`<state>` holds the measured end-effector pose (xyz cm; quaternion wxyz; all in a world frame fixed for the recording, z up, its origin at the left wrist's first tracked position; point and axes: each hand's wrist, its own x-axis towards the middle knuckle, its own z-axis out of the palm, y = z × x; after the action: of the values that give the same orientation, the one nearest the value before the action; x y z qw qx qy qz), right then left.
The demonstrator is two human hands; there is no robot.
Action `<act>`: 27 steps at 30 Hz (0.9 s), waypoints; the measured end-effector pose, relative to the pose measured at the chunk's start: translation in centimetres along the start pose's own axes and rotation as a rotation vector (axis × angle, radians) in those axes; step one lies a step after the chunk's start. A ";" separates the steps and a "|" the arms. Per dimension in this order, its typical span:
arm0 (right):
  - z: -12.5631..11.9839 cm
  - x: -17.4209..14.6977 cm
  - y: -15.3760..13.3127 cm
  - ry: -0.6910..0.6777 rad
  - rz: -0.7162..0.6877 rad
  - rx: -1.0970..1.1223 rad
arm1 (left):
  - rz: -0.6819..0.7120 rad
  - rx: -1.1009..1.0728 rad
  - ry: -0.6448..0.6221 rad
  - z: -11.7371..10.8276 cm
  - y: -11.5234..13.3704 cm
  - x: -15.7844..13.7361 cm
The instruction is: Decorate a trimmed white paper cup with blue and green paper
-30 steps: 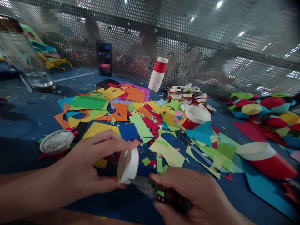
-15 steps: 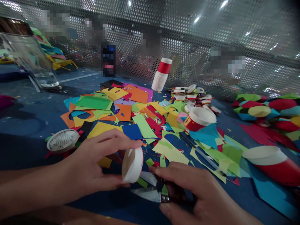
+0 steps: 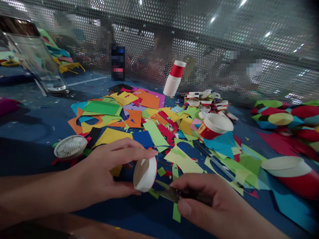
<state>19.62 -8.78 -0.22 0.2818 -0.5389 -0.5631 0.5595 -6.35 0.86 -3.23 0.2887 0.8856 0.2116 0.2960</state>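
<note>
Between its thumb and fingers, my left hand (image 3: 109, 169) pinches a shallow white paper cup bottom (image 3: 144, 175) with a red edge, its round face turned to the left. My right hand (image 3: 209, 199) is wrapped round a pair of scissors (image 3: 171, 193). The blades look closed and point left, their tips close by the cup piece's lower right rim; I cannot tell whether they touch it. Left of my left hand lies a similar cup bottom (image 3: 70, 147) with a grid drawn on it and red paper parts underneath. Under the scissors lies a green paper strip (image 3: 176, 212).
Coloured paper scraps (image 3: 134, 118) cover the table's middle. Beyond them stand a leaning-looking cup stack (image 3: 173, 79) and a pile of cut cup rings (image 3: 204, 99). Cups (image 3: 216, 126) and a pen (image 3: 219, 166) lie to the right. A glass water bottle (image 3: 42, 63) stands left.
The scissors blades have gone from spread apart to closed, and my right hand's grip has tightened. My left hand still holds the cup bottom. The whole view has shifted slightly.
</note>
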 end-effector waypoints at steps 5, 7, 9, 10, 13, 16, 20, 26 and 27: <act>0.4 0.2 0.2 -0.055 0.134 0.067 | 0.003 -0.009 0.001 0.1 -0.2 0.1; 0.4 0.2 0.6 -0.051 0.139 0.064 | 0.003 -0.005 -0.009 0.1 -0.2 0.1; 0.4 0.2 1.0 -0.062 0.119 0.071 | 0.000 0.004 -0.008 0.1 -0.2 0.1; 0.4 0.2 1.0 -0.064 0.118 0.067 | 0.000 0.006 -0.007 0.1 -0.2 0.2; 0.5 0.3 0.3 -0.066 0.156 0.061 | 0.000 0.000 -0.003 0.0 -0.2 0.2; 0.5 0.4 -0.5 -0.050 0.234 0.093 | 0.013 -0.010 0.002 0.0 -0.2 0.2; 0.5 0.6 -0.6 -0.064 0.239 0.119 | 0.019 -0.010 0.008 0.0 -0.3 0.2; 0.6 0.7 -0.6 -0.058 0.245 0.126 | 0.012 -0.018 -0.004 0.0 -0.3 0.2; 0.6 0.7 -0.6 -0.058 0.246 0.125 | 0.013 -0.019 -0.003 0.0 -0.3 0.2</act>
<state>18.71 -8.17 0.04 0.2276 -0.5688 -0.4648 0.6392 -6.23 1.18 -3.31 0.2953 0.8847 0.2026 0.2983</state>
